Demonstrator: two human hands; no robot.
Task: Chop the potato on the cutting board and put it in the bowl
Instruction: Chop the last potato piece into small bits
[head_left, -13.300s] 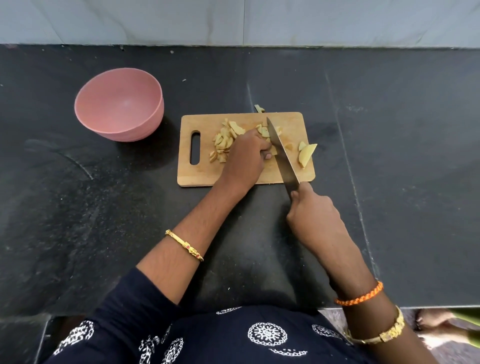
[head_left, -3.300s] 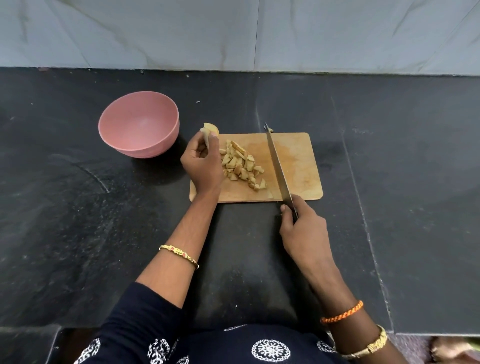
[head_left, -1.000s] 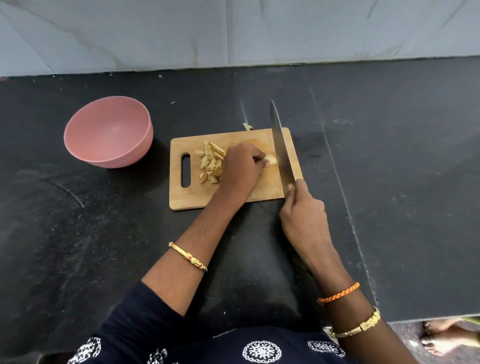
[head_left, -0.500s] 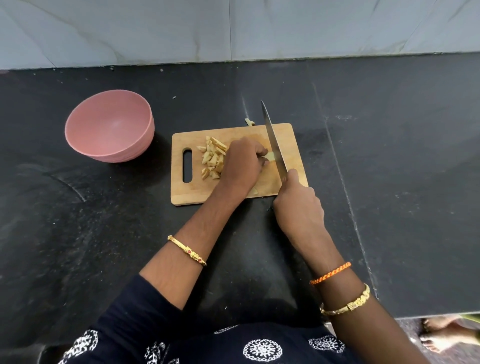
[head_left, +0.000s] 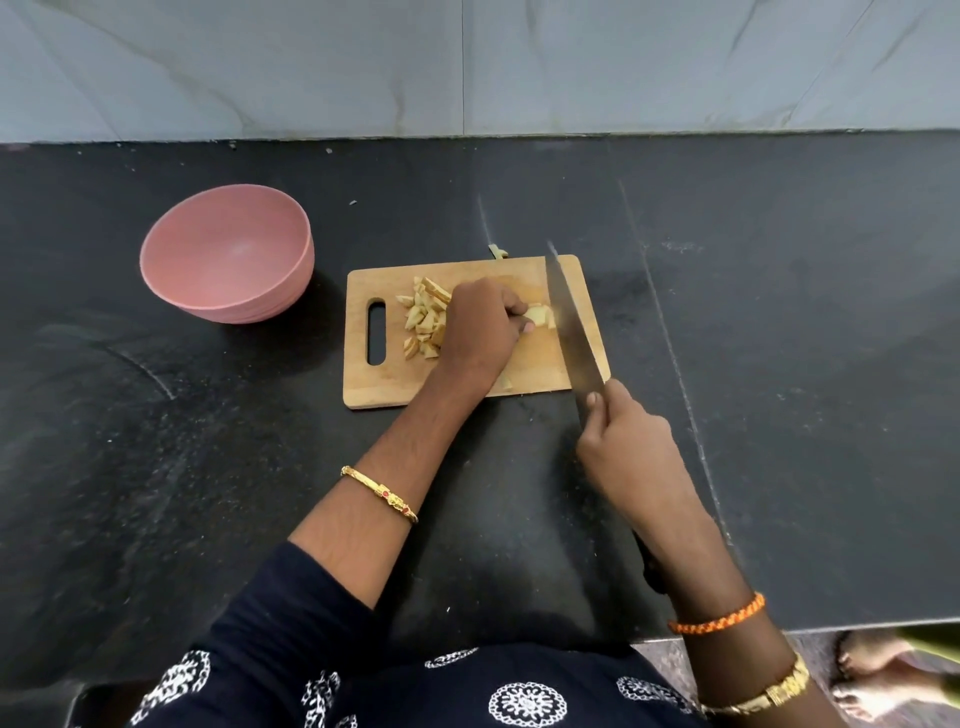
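On the black worktop (head_left: 779, 364) the wooden cutting board (head_left: 524, 376) is lying, and the left hand (head_left: 480, 327) is pinching a potato piece (head_left: 540, 316) with curled fingers. The right hand (head_left: 621, 447) is gripping the knife (head_left: 574, 322) — its blade is standing just beside that piece. Chopped pieces (head_left: 425, 325) are lying near the board's handle slot; the pink bowl (head_left: 228, 260) is sitting left, apart.

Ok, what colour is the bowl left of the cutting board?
Pink, plain with no pattern. The bowl shows clearly in the head view, standing on the dark counter.
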